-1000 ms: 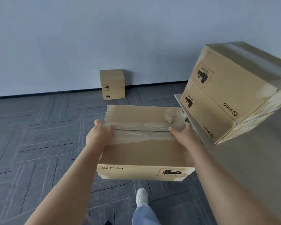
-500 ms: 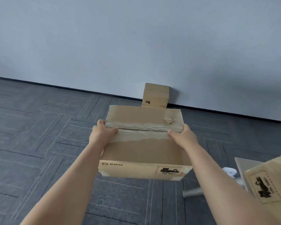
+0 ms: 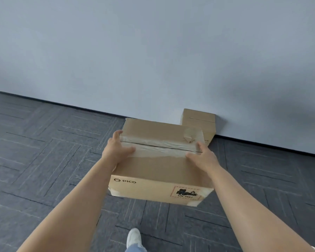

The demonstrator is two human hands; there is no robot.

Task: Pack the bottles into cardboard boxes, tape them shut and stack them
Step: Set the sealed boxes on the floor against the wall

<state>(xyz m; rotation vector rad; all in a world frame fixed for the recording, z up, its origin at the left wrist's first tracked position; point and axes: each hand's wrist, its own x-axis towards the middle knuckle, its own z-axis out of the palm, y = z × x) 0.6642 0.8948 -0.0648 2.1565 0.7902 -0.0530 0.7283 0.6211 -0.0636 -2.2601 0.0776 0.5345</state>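
Note:
I carry a taped cardboard box point(image 3: 158, 171) in the air in front of me; clear tape runs across its top seam, and its near side shows a PICO logo and a UN 3481 label. My left hand point(image 3: 116, 151) grips its left edge with the thumb on top. On the opposite edge, my right hand point(image 3: 202, 157) holds the box the same way. Beyond it, a stack of cardboard boxes point(image 3: 198, 122) stands on the floor against the wall, partly hidden by the carried box. No bottles are visible.
Dark grey carpet tiles point(image 3: 44, 160) cover the floor up to a plain pale wall point(image 3: 153, 51) with a black skirting line. My white shoe point(image 3: 134, 239) shows at the bottom centre.
The view has swung away from the table and its two stacked boxes, now out of sight. The stack by the wall has grown nearer, and both hands keep their hold on the box.

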